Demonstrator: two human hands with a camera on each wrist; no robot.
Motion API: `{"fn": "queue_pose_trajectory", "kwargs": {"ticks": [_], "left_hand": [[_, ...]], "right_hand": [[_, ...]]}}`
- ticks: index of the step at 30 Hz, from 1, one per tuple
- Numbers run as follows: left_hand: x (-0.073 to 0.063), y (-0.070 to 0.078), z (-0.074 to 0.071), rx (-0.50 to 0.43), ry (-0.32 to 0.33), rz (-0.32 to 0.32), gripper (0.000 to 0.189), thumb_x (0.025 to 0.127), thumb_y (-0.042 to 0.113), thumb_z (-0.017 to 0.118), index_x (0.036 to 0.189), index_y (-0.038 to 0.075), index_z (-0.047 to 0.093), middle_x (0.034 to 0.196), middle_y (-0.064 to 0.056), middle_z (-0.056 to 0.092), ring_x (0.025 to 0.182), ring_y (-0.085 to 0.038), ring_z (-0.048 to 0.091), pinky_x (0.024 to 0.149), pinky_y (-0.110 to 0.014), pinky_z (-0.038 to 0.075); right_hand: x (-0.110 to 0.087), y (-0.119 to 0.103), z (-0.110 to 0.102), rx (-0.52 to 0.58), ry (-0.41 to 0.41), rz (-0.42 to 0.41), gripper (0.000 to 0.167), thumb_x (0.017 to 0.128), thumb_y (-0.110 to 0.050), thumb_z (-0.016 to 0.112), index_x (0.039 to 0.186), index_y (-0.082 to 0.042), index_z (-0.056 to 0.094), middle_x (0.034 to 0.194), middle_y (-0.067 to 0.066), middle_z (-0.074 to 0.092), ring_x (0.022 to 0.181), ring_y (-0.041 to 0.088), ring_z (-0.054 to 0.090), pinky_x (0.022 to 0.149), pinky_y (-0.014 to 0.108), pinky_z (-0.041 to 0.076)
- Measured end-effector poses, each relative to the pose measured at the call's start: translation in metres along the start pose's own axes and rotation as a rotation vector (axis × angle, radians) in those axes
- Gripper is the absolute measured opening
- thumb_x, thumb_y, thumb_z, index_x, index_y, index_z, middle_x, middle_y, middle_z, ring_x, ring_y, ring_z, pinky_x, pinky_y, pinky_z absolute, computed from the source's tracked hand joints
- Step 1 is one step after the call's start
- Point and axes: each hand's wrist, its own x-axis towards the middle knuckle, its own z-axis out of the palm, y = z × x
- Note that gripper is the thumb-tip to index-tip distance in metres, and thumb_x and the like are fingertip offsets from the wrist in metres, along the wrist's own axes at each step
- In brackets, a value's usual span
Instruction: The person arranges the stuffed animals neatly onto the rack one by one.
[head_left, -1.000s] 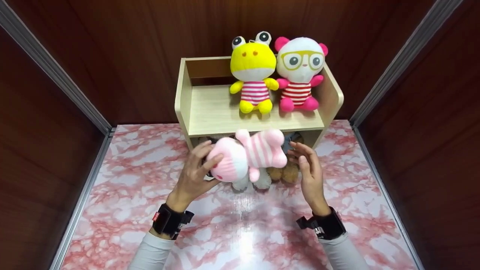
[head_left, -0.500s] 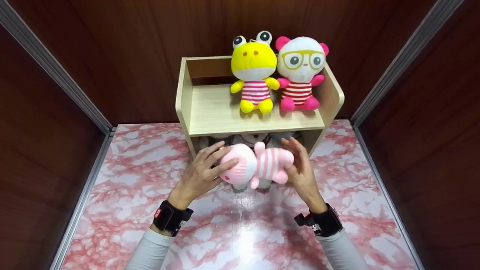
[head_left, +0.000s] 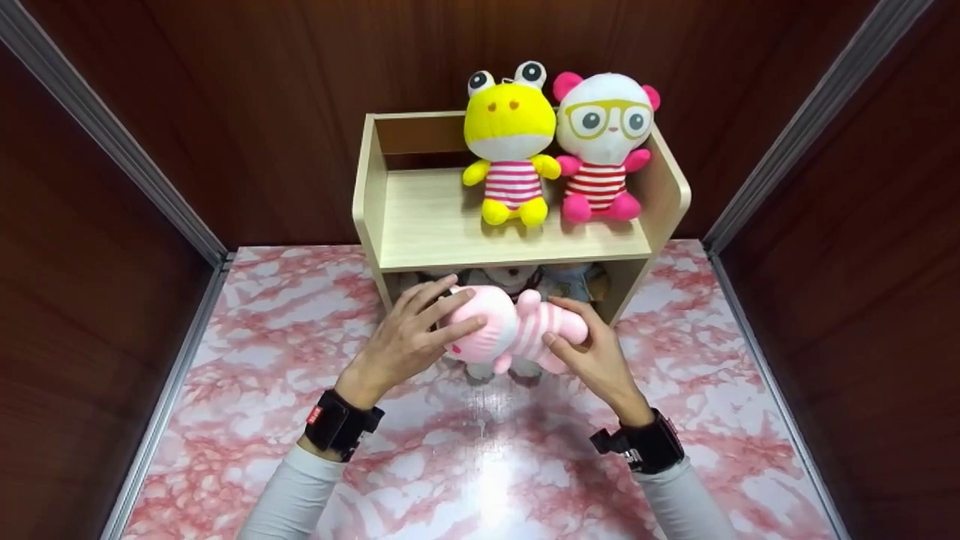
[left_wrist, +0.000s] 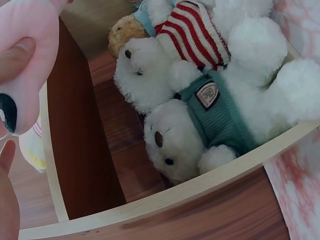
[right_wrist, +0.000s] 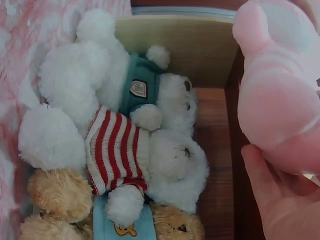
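Observation:
A pink plush toy (head_left: 493, 330) with a white muzzle band and a striped body lies sideways in the air before the shelf's lower level. My left hand (head_left: 409, 330) grips its head, fingers spread over the top. At the other end, my right hand (head_left: 596, 360) pinches the lower body and a leg between thumb and fingers. In the left wrist view, a dark eye shows on the pink head (left_wrist: 37, 65). The right wrist view shows the rounded pink body (right_wrist: 280, 107) above my thumb.
The wooden shelf (head_left: 427, 251) carries a yellow frog plush (head_left: 510, 139) and a pink-and-white panda plush (head_left: 604, 142) on top. Below sit several teddy bears: one in green (left_wrist: 215, 107), one in red stripes (right_wrist: 116, 150), a brown one in blue (right_wrist: 175, 222). Dark panels flank the marbled surface (head_left: 247, 390).
The pink plush has shifted right and turned slightly. My right hand, apart from it a second ago, has come in and now grips its lower body. The left hand keeps its hold.

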Motion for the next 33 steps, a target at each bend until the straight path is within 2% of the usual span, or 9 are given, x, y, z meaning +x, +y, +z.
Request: {"fn": "queue_pose_trajectory", "kwargs": {"ticks": [5,8,12,15,18,22,26,29,33], "left_hand": [[0.000,0.000,-0.001,0.010,-0.010,-0.007,0.077,0.080,0.006,0.086,0.145,0.032,0.056,0.150,-0.007,0.053,0.140,-0.038,0.047,0.113,-0.053,0.041],[-0.002,0.000,0.000,0.018,0.007,-0.024,0.076,0.080,0.007,0.086,0.146,0.032,0.055,0.152,-0.009,0.052,0.142,-0.038,0.045,0.115,-0.056,0.039],[-0.004,0.000,0.003,0.004,0.067,-0.070,0.076,0.084,0.012,0.084,0.150,0.025,0.048,0.154,-0.016,0.047,0.143,-0.041,0.043,0.115,-0.057,0.039],[-0.005,0.000,0.007,-0.048,0.128,-0.131,0.081,0.090,0.013,0.079,0.158,0.017,0.035,0.156,-0.022,0.040,0.142,-0.041,0.043,0.116,-0.054,0.040],[-0.005,0.003,0.011,-0.159,0.206,-0.228,0.084,0.092,0.006,0.073,0.163,0.011,0.026,0.157,-0.025,0.037,0.142,-0.040,0.044,0.117,-0.050,0.039],[-0.005,0.011,0.020,-0.380,0.351,-0.378,0.072,0.088,-0.012,0.063,0.154,-0.002,0.036,0.152,-0.026,0.041,0.138,-0.038,0.047,0.111,-0.044,0.047],[0.001,0.026,0.030,-0.597,0.466,-0.490,0.060,0.080,-0.023,0.053,0.138,-0.012,0.045,0.142,-0.028,0.047,0.132,-0.034,0.051,0.099,-0.043,0.056],[0.008,0.038,0.038,-0.720,0.489,-0.536,0.057,0.078,-0.019,0.052,0.134,-0.012,0.046,0.138,-0.028,0.049,0.129,-0.032,0.053,0.096,-0.048,0.057],[0.019,0.053,0.045,-0.827,0.467,-0.605,0.055,0.085,0.001,0.059,0.136,-0.011,0.045,0.138,-0.028,0.048,0.128,-0.030,0.053,0.100,-0.049,0.055]], "right_hand": [[0.000,0.002,0.001,-0.041,0.030,-0.006,0.045,0.089,-0.002,0.080,0.132,-0.006,0.066,0.125,0.010,0.068,0.100,0.024,0.066,0.083,0.028,0.057],[0.001,0.003,0.002,-0.040,0.060,-0.003,0.044,0.088,0.002,0.079,0.129,-0.003,0.066,0.123,0.011,0.068,0.098,0.022,0.066,0.080,0.027,0.056],[0.000,0.004,0.004,-0.019,0.110,0.013,0.043,0.087,0.005,0.077,0.128,0.001,0.063,0.120,0.013,0.068,0.093,0.021,0.065,0.070,0.025,0.056],[-0.002,0.006,0.007,0.000,0.155,0.022,0.044,0.088,0.007,0.075,0.129,0.005,0.059,0.119,0.014,0.065,0.093,0.021,0.064,0.068,0.025,0.056],[-0.003,0.006,0.011,0.034,0.193,0.043,0.043,0.090,0.008,0.072,0.129,0.008,0.053,0.118,0.014,0.061,0.094,0.020,0.064,0.067,0.026,0.057],[-0.003,0.005,0.018,0.094,0.241,0.051,0.041,0.093,0.005,0.068,0.127,0.009,0.045,0.117,0.013,0.057,0.095,0.019,0.062,0.061,0.024,0.057],[-0.002,0.004,0.027,0.147,0.290,0.022,0.040,0.092,0.003,0.065,0.125,0.008,0.045,0.120,0.013,0.055,0.104,0.020,0.059,0.077,0.023,0.056],[0.001,0.003,0.035,0.183,0.323,0.013,0.038,0.091,0.002,0.063,0.125,0.006,0.046,0.122,0.013,0.054,0.109,0.019,0.057,0.089,0.023,0.053],[0.003,-0.001,0.046,0.258,0.333,0.016,0.035,0.094,-0.003,0.063,0.125,0.002,0.046,0.122,0.013,0.051,0.109,0.019,0.056,0.084,0.024,0.056]]}}
